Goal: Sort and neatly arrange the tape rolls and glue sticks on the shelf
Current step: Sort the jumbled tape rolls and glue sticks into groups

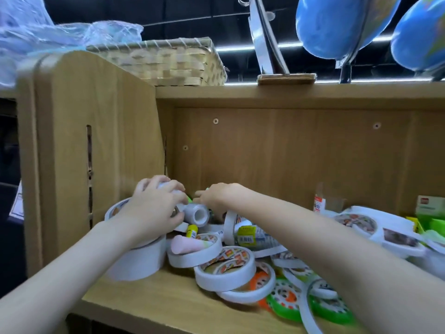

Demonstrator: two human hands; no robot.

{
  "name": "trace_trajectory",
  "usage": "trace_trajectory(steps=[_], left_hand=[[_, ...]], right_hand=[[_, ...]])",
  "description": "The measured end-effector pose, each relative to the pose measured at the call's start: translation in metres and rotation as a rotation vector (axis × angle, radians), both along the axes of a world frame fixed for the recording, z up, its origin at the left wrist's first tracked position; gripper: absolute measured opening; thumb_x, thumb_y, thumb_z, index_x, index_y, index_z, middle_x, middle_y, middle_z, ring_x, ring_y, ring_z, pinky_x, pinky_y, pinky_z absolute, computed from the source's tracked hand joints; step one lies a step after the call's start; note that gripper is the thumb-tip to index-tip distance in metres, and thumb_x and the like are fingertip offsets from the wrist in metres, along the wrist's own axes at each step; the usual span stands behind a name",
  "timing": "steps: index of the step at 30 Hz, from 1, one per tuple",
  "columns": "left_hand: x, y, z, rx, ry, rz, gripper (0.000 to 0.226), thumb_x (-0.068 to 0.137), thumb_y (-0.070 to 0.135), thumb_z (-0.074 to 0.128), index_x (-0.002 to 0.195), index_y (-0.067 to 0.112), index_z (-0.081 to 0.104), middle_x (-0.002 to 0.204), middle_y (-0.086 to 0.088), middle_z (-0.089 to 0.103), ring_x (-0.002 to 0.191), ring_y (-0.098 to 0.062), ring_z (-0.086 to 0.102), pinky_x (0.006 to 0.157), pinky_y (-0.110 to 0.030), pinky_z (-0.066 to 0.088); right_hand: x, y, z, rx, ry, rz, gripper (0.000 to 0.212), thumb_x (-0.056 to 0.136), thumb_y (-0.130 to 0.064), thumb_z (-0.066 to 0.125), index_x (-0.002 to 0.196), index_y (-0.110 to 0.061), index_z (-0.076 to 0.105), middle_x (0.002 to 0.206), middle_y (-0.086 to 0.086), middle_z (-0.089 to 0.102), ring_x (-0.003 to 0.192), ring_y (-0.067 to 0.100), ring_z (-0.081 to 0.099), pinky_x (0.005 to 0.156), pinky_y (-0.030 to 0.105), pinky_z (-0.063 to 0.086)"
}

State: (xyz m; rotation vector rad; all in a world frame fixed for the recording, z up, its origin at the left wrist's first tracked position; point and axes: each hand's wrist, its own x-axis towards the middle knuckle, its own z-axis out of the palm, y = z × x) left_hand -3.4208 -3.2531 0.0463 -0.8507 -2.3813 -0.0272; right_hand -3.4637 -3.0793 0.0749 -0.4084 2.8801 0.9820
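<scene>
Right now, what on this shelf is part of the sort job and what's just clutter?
Job:
- tape rolls heaped on the shelf
- glue stick in the heap
- small white roll in the left hand
- right hand reaching into the heap

Lying about:
- woven basket up top
- blue globes
- green boxes at right
</scene>
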Motion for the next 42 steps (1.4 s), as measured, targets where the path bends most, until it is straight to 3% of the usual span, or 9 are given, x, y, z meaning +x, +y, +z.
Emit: trace_trajectory(steps=[7,11,21,28,31,34,36,39,42], left_hand=[[0.003,0.001,0.004,0.024,-0.053,-0.013,0.032,0.09,0.038,0.038,0.119,0.036,0.053,0.137,0.022,0.035,0.133,-0.011,0.018,0.105,-0.03,0.01],[0.002,0.001,0.001,0.037,-0.061,-0.016,0.045,0.08,0.044,0.028,0.117,0.036,0.053,0.135,0.021,0.035,0.132,-0.012,0.018,0.105,-0.029,0.009],[0.003,0.002,0.005,0.02,-0.127,-0.015,0.047,0.081,0.05,0.029,0.12,0.038,0.052,0.137,0.022,0.034,0.134,-0.009,0.015,0.106,-0.028,0.008],[0.0,0.017,0.048,0.178,-0.231,-0.09,0.067,0.083,0.056,0.056,0.138,0.024,0.033,0.132,0.006,0.051,0.123,-0.014,0.046,0.109,-0.035,0.028],[-0.003,0.037,0.053,0.22,-0.365,-0.201,0.045,0.088,0.035,0.058,0.125,0.016,0.042,0.108,-0.001,0.059,0.096,-0.018,0.06,0.084,-0.035,0.049],[-0.012,0.039,0.056,0.169,-0.218,-0.132,0.017,0.092,0.025,0.049,0.102,0.014,0.04,0.089,-0.001,0.053,0.081,-0.022,0.056,0.066,-0.03,0.042],[-0.022,0.031,0.058,0.176,-0.157,-0.049,0.015,0.093,0.025,0.047,0.1,0.014,0.038,0.085,0.0,0.049,0.082,-0.025,0.054,0.066,-0.03,0.036],[-0.038,0.017,0.05,0.198,-0.226,0.012,0.01,0.092,0.023,0.048,0.093,0.015,0.041,0.084,-0.001,0.051,0.083,-0.025,0.054,0.065,-0.03,0.035],[-0.047,0.015,0.038,0.355,-0.237,-0.012,0.009,0.09,0.022,0.05,0.092,0.013,0.049,0.084,-0.007,0.059,0.082,-0.028,0.056,0.065,-0.033,0.038]], right_hand=[[0.004,0.007,0.004,-0.024,0.09,0.091,0.064,0.082,-0.011,0.062,0.135,-0.025,0.029,0.08,0.0,0.041,0.082,0.027,0.051,0.066,0.04,0.049],[0.012,0.022,0.009,-0.086,0.128,0.126,0.059,0.083,-0.02,0.063,0.134,-0.029,0.034,0.089,0.003,0.048,0.086,0.027,0.054,0.062,0.035,0.039],[0.036,0.073,0.019,-0.992,0.257,0.128,0.022,0.08,-0.023,0.071,0.102,-0.022,0.07,0.056,-0.007,0.04,0.047,0.002,0.041,0.048,0.012,0.033],[0.066,0.057,0.046,-1.559,-0.028,0.283,0.019,0.085,-0.009,0.065,0.104,-0.009,0.065,0.08,0.006,0.065,0.055,0.014,0.061,0.045,0.018,0.048],[0.06,0.041,0.043,-1.648,-0.057,0.326,0.019,0.087,-0.011,0.064,0.105,-0.007,0.062,0.085,0.016,0.065,0.059,0.02,0.06,0.048,0.018,0.048],[0.048,0.043,0.044,-1.818,-0.168,0.266,0.021,0.089,-0.014,0.06,0.109,-0.009,0.056,0.092,0.019,0.062,0.073,0.023,0.061,0.062,0.021,0.054],[0.033,0.052,0.044,-1.658,-0.096,0.188,0.03,0.091,-0.018,0.058,0.118,-0.009,0.052,0.1,0.016,0.063,0.084,0.022,0.064,0.072,0.023,0.054],[0.005,0.051,0.032,-0.713,0.123,0.147,0.049,0.088,-0.02,0.063,0.133,-0.014,0.047,0.124,0.009,0.058,0.109,0.023,0.057,0.089,0.029,0.045],[-0.014,0.029,0.008,-0.341,0.014,0.159,0.062,0.086,-0.012,0.062,0.141,-0.019,0.036,0.128,0.012,0.051,0.114,0.028,0.051,0.091,0.039,0.045]])
